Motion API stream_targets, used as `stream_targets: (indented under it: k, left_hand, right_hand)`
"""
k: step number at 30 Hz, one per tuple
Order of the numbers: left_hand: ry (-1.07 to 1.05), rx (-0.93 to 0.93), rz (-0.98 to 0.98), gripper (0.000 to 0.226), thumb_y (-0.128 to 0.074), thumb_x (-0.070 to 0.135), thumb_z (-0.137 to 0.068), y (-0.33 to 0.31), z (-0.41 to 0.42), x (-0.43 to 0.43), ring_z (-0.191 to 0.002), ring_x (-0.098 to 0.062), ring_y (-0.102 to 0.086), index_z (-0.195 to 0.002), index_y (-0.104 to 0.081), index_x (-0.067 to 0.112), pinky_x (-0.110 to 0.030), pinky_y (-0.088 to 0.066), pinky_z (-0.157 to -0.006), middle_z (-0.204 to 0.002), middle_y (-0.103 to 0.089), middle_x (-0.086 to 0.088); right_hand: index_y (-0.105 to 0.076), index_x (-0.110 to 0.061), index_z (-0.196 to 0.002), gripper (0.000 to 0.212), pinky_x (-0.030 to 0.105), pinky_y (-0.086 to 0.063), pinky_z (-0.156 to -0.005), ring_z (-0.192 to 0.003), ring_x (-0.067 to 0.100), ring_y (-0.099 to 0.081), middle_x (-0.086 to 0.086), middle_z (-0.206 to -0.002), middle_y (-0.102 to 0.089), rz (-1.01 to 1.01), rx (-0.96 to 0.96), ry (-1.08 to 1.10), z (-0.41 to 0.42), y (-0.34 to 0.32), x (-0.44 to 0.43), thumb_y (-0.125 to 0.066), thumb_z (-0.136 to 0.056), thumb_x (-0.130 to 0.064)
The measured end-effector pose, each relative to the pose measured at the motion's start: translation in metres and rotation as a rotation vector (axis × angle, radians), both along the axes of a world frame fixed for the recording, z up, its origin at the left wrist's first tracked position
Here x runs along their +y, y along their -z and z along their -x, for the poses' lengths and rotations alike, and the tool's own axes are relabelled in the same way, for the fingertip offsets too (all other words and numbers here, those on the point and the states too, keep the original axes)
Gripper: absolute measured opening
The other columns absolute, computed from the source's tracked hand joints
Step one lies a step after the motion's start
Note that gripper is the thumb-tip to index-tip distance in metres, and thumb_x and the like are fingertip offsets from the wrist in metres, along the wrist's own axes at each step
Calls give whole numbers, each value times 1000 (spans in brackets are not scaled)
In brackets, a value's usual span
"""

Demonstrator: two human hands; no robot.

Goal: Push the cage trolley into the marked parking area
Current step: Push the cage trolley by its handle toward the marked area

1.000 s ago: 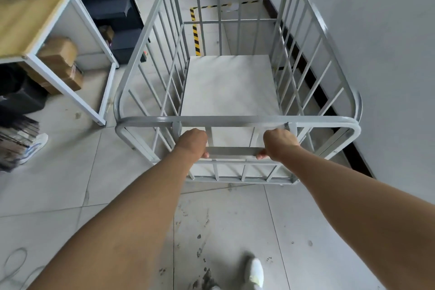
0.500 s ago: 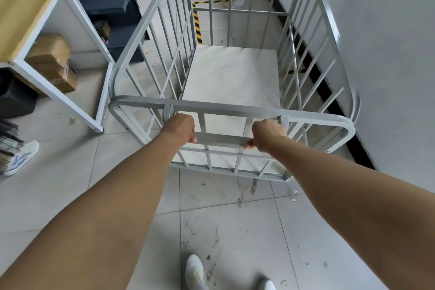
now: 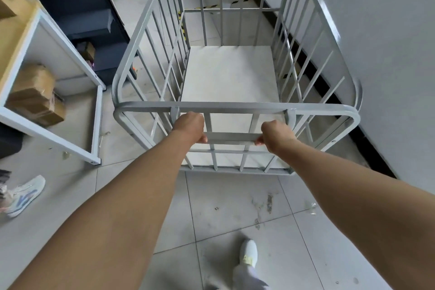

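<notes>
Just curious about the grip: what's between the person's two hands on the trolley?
In the head view, only a bare stretch of flat handle bar lies between the left hand and right hand.

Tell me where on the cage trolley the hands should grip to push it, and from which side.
Grip the flat horizontal bar on the near end of the cage trolley, from behind. It lies square to the push, below the top rail, and is wide enough for the left hand and right hand, which grasp it apart.

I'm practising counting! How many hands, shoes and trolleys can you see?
Hands: 2 (left hand, right hand)
Shoes in plain view: 2 (white shoe, striped sneaker)
Cage trolley: 1
Total: 5
</notes>
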State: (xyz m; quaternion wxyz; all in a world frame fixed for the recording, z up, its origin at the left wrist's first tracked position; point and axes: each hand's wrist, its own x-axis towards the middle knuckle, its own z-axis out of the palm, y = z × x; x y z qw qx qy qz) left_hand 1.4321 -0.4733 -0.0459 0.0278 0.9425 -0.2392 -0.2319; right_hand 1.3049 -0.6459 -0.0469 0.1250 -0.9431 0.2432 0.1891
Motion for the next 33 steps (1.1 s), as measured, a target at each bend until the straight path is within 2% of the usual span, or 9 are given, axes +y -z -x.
stream_targets:
  k: [3,7,9,14,19,24,30,33]
  left_hand:
    - [0,2,-8,32,-80,24,-76,-2,-24,-21,-98,-31,-68,-100,-74,3,-33,-54,-81,-102,-72,-15]
    - [-1,15,-34,37,-81,28,-76,-4,-57,-53,-101,-31,-67,-103,-73,4,-31,-54,-80,-106,-71,-14]
    - [2,28,-32,35,-81,29,-75,-5,-76,-72,-99,-30,-68,-99,-74,4,-29,-50,-73,-103,-72,-14]
    - [31,40,-22,34,-82,36,-73,-4,-117,-113,-97,-28,-68,-87,-75,5,-31,-52,-75,-96,-74,-12]
    - [90,37,-23,32,-79,42,-75,-4,-157,-152,-92,-25,-67,-73,-68,11,-29,-48,-69,-86,-69,-8]
    - [134,-6,-33,38,-79,43,-74,-1,-194,-190,-105,-28,-65,-97,-74,12,-32,-50,-80,-107,-71,-8]
    - [115,-15,-39,34,-77,36,-78,0,-232,-233,-110,-29,-63,-103,-71,13,-30,-45,-79,-115,-68,-9]
    - [73,-6,-40,37,-78,35,-77,-2,-251,-255,-112,-29,-62,-106,-70,13,-29,-44,-79,-116,-68,-9]
  right_hand:
    - [-66,-3,-99,19,34,-47,-78,-86,27,-56,16,-107,-65,6,-19,8,-25,3,-22,-62,-93,-21]
    - [-66,-5,-98,17,36,-51,-79,-96,31,-64,15,-105,-66,8,-14,1,-57,5,-53,-62,-93,-21]
    - [-66,-3,-96,19,37,-52,-80,-95,32,-65,15,-103,-67,15,-16,-4,-75,5,-70,-63,-92,-21]
    - [-67,0,-94,24,38,-55,-83,-89,31,-65,16,-99,-67,-10,-7,37,-115,5,-115,-67,-89,-23]
    - [-69,-1,-93,25,35,-53,-80,-82,25,-61,13,-94,-65,-22,-38,111,-151,11,-156,-66,-90,-25]
    - [-68,-1,-93,23,34,-51,-75,-81,27,-62,13,-92,-63,0,-53,139,-190,14,-195,-66,-90,-24]
    - [-71,-3,-93,19,32,-51,-75,-87,29,-66,13,-96,-67,0,-46,130,-233,14,-238,-67,-90,-21]
    - [-70,-3,-93,20,32,-50,-73,-82,27,-63,11,-91,-65,-16,-43,108,-255,11,-261,-66,-90,-22]
